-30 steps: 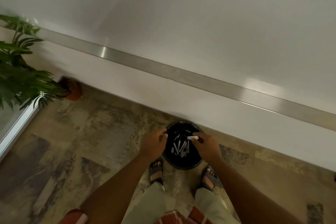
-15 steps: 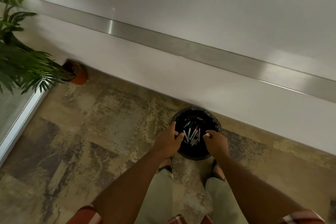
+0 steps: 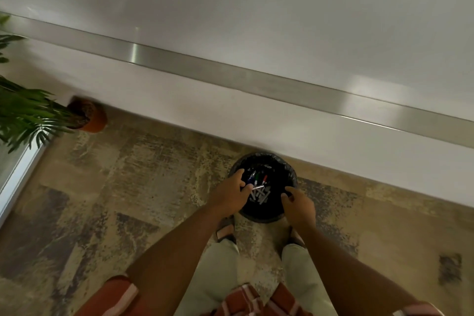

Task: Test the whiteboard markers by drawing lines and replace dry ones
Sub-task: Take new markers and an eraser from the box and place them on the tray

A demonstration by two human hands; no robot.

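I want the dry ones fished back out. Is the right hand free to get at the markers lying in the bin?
Probably yes: the right hand looks empty at the bin rim, above the markers.

Dim, soft indoor light; pale glare patches on the whiteboard (image 3: 282,7) and its metal ledge (image 3: 136,52); edges bend, plant (image 3: 23,113) blurred, bin (image 3: 264,156) contents perhaps smeared
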